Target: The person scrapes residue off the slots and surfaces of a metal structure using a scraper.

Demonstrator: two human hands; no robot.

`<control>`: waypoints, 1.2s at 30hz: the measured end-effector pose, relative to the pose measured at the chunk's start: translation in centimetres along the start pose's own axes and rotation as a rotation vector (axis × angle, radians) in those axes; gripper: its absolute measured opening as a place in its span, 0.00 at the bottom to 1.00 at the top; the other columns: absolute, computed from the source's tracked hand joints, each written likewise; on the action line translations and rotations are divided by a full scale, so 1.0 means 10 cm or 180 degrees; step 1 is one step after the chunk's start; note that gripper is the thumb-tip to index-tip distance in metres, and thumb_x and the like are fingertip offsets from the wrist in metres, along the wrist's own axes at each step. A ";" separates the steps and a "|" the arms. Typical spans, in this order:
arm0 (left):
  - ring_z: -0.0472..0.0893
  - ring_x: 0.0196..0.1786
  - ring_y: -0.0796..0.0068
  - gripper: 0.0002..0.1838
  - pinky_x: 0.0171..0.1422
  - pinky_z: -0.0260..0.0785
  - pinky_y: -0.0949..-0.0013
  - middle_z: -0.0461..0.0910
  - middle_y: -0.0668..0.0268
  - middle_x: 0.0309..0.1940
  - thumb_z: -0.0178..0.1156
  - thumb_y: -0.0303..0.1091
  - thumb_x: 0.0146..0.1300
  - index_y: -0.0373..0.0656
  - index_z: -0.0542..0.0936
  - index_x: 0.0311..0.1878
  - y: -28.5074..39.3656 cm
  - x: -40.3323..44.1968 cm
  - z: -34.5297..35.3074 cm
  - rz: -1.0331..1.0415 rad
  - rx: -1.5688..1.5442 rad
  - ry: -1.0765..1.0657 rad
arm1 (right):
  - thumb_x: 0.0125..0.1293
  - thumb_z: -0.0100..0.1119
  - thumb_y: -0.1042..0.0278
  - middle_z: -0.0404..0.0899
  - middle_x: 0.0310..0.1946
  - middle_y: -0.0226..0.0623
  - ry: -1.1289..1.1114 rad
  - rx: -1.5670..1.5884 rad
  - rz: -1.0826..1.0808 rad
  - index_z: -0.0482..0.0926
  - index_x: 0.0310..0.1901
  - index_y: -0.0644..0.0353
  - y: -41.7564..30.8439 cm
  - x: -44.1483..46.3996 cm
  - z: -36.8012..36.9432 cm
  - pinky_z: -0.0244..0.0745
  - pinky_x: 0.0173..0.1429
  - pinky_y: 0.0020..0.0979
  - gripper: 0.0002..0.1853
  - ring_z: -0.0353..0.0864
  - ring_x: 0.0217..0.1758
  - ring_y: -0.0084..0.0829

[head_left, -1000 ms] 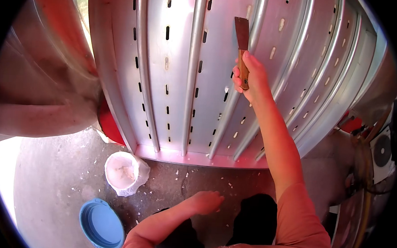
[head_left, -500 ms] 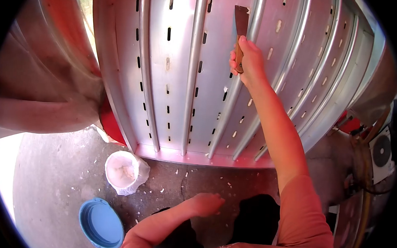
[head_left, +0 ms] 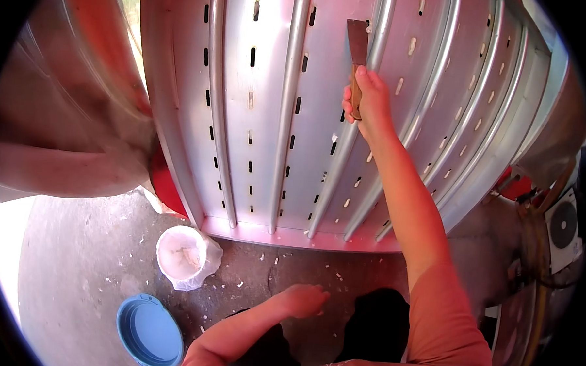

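My right hand [head_left: 371, 101] is closed around the wooden handle of a putty knife [head_left: 357, 45]. Its flat metal blade points away from me, over the large slotted metal panel [head_left: 269, 120], beside one of the raised round bars [head_left: 377, 43]. A small pale bit [head_left: 369, 29] shows by the blade's corner; whether the blade touches the panel I cannot tell. Some slots are dark and open, others hold pale material [head_left: 412, 46]. Over my lap, my left hand [head_left: 305, 300] is loosely curled, with nothing visible in it and apart from the panel.
A white bucket with a plastic liner [head_left: 188, 257] stands on the concrete floor [head_left: 73, 271] below the panel's left corner. Nearer me is a blue basin [head_left: 149, 334]. Pale scraps are scattered about the floor. A white unit with a fan [head_left: 564, 224] stands far right.
My right hand and the putty knife have come slightly toward me along the panel. The whole view has shifted a little. My left hand stays over my lap.
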State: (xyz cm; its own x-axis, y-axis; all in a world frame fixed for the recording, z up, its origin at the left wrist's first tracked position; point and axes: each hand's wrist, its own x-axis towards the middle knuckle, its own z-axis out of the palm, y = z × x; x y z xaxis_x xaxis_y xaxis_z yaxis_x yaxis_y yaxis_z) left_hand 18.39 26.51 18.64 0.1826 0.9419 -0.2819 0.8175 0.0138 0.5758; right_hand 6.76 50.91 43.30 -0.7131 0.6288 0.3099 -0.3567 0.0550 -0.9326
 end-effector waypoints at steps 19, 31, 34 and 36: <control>0.79 0.46 0.49 0.22 0.46 0.74 0.53 0.76 0.51 0.43 0.60 0.44 0.60 0.38 0.71 0.50 -0.10 -0.05 0.05 0.0111 -0.0100 0.0138 | 0.73 0.45 0.58 0.71 0.23 0.36 -0.0718 -0.0434 0.0391 0.67 0.41 0.61 -0.07 -0.06 0.30 0.61 0.16 0.29 0.13 0.70 0.18 0.26; 0.79 0.47 0.49 0.22 0.46 0.75 0.53 0.75 0.51 0.45 0.60 0.44 0.59 0.39 0.71 0.51 -0.05 -0.11 0.00 0.0069 0.0013 0.0212 | 0.72 0.44 0.66 0.71 0.25 0.37 -0.0030 -0.0473 -0.0123 0.65 0.46 0.62 0.08 -0.04 0.67 0.63 0.16 0.31 0.08 0.69 0.18 0.26; 0.79 0.48 0.49 0.22 0.47 0.75 0.53 0.75 0.52 0.45 0.60 0.43 0.60 0.39 0.71 0.51 -0.03 -0.13 0.02 0.0109 -0.0053 0.0204 | 0.72 0.46 0.66 0.71 0.25 0.36 -0.0115 -0.0224 -0.0176 0.66 0.47 0.60 0.10 0.02 0.72 0.63 0.17 0.30 0.08 0.70 0.19 0.27; 0.79 0.48 0.49 0.22 0.47 0.74 0.52 0.75 0.52 0.45 0.59 0.43 0.60 0.39 0.71 0.51 -0.01 -0.13 0.02 0.0143 -0.0079 0.0170 | 0.72 0.46 0.67 0.71 0.24 0.36 -0.0292 0.0214 -0.0152 0.66 0.47 0.61 0.11 0.05 0.69 0.62 0.17 0.30 0.08 0.69 0.19 0.27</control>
State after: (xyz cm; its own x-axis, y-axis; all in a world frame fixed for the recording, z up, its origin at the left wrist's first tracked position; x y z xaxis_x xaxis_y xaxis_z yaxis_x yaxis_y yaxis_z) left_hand 18.12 25.22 18.81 0.1889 0.9583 -0.2142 0.7952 -0.0213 0.6059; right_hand 1.87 45.90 43.69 -0.7454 0.5530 0.3723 -0.4292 0.0292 -0.9027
